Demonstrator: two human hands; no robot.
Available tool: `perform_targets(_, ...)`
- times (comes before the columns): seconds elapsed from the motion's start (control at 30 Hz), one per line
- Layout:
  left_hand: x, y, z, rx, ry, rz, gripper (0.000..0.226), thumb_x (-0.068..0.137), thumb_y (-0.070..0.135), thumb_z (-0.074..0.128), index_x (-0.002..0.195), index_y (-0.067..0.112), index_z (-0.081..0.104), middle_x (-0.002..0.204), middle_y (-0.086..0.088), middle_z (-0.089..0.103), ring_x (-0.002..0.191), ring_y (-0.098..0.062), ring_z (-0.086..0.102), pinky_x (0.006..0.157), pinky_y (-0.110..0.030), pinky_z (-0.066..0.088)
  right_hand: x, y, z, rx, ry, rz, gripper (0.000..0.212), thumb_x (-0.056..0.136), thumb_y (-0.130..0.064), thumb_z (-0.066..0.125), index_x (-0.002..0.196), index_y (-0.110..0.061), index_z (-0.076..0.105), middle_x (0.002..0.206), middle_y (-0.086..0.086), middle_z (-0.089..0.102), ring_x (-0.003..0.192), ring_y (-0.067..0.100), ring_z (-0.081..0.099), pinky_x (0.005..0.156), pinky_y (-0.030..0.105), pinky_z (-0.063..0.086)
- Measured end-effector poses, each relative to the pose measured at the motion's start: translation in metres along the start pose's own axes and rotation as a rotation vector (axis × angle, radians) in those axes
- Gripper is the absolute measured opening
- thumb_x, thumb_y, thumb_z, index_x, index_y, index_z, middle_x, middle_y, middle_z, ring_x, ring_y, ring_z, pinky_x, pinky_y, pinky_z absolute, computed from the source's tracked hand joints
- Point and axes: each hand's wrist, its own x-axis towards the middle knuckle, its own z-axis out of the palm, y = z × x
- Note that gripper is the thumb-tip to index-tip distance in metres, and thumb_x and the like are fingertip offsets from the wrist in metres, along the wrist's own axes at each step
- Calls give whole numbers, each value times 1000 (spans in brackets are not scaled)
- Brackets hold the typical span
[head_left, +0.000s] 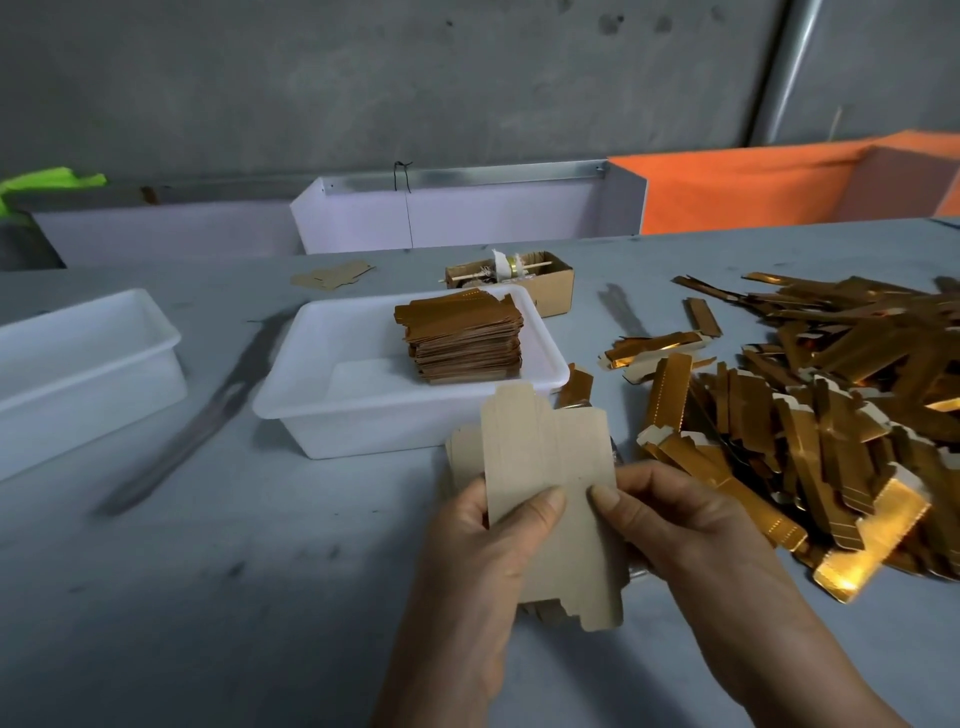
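Note:
A small stack of flat beige die-cut card blanks (550, 457) is held upright above the grey table (208, 597), plain side toward me. My left hand (483, 551) grips the stack from the left with the thumb pressed on its face. My right hand (675, 525) holds the right edge, thumb on the front. Behind them stands a white plastic tray (322, 395) with a neat stack of gold blanks (465, 338) in its far right corner. A large loose heap of gold foil blanks (831, 415) spreads over the table to the right.
Another white tray (78, 353) stands at the left. A small brown cardboard box (550, 283) with odds and ends sits behind the middle tray, and a lone flat blank (332, 275) lies further back. White bins (457, 213) and an orange one (753, 182) line the wall.

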Motion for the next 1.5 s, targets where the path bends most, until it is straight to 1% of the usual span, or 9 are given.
perform_targets(0.17, 1, -3, 1, 19, 14, -1, 34, 61, 32, 78, 90, 13, 75, 83, -6, 76, 81, -31, 70, 63, -38, 55, -2, 2, -2, 26, 19, 3, 22, 62, -36, 59, 72, -20, 72, 74, -11, 68, 69, 1, 61, 64, 26, 45)
perform_targets(0.43, 1, -9, 3, 59, 40, -31, 5, 83, 20, 72, 85, 17, 75, 81, -4, 75, 76, -24, 70, 52, -27, 54, -5, 11, -2, -13, 111, -26, 8, 79, -22, 62, 78, -25, 69, 79, -22, 66, 82, 7, 59, 65, 22, 44)
perform_targets(0.63, 2, -10, 5, 70, 37, -31, 28, 61, 31, 82, 85, 18, 75, 80, -3, 76, 80, -29, 71, 68, -45, 58, -7, 15, -2, -86, 105, -53, 10, 80, -22, 63, 74, -27, 68, 76, -25, 65, 72, -10, 57, 62, 20, 41)
perform_targets(0.8, 0, -13, 9, 112, 90, 12, 13, 78, 21, 77, 90, 18, 75, 82, 2, 76, 82, -22, 71, 75, -44, 59, -11, 17, 0, -284, 185, -154, 8, 79, -29, 63, 80, -37, 62, 82, -35, 59, 79, -17, 52, 50, 9, 41)
perform_targets(1.03, -1, -14, 10, 119, 82, 7, 7, 80, 22, 75, 87, 19, 74, 80, 3, 76, 80, -20, 71, 71, -40, 59, -13, 19, 0, -300, 204, -186, 10, 80, -28, 63, 83, -38, 61, 85, -34, 59, 81, -16, 53, 55, 11, 41)
perform_targets(1.13, -2, -13, 10, 114, 58, -7, 12, 80, 24, 76, 89, 18, 74, 83, 1, 76, 82, -21, 71, 73, -41, 59, -12, 16, -2, -140, 192, -122, 5, 72, -29, 65, 77, -31, 65, 81, -25, 64, 77, -9, 58, 59, 18, 42)
perform_targets(1.23, -3, -11, 10, 44, 6, -63, 23, 72, 28, 81, 91, 16, 75, 85, -3, 76, 85, -28, 71, 76, -45, 58, -11, 15, -9, 79, 110, -9, 19, 61, -33, 60, 72, -22, 70, 77, -11, 69, 72, 3, 63, 64, 23, 45)
perform_targets(1.33, -3, -11, 10, 21, -17, -83, 14, 79, 21, 77, 91, 14, 75, 86, -6, 76, 87, -31, 71, 78, -48, 58, -12, 17, -10, 124, 86, 51, 21, 61, -34, 60, 74, -23, 72, 81, -6, 69, 80, 15, 61, 67, 30, 45)
perform_targets(1.5, -3, -14, 11, 18, 3, -65, 18, 75, 24, 77, 89, 12, 75, 85, -6, 76, 86, -30, 71, 74, -42, 58, -13, 16, -7, 55, 151, -26, 18, 66, -33, 60, 79, -24, 69, 77, -16, 67, 69, -3, 60, 54, 16, 46)
